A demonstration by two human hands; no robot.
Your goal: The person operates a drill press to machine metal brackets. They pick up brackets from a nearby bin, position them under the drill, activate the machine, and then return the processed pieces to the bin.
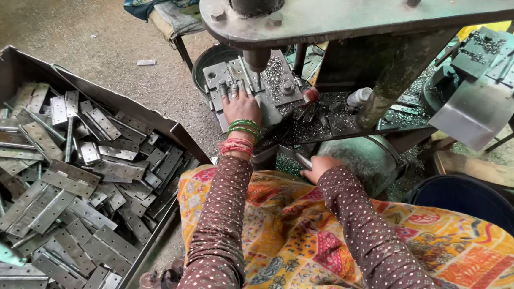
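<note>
Head view: your left hand (241, 107) presses flat on the hinge (224, 75) (fingers spread) under the press ram (257, 58); your right hand (318, 166) grips the lever (296, 158), so pulling early could crush fingers.

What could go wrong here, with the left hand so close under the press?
1. The left hand lies flat on the metal plate, its fingers beside the punch. If the punch comes down, they may be crushed.
2. The right hand grips a lever at the lap; an accidental pull might be dangerous while the left hand is there.
3. Metal chips cover the bed and could cut bare skin.
</note>
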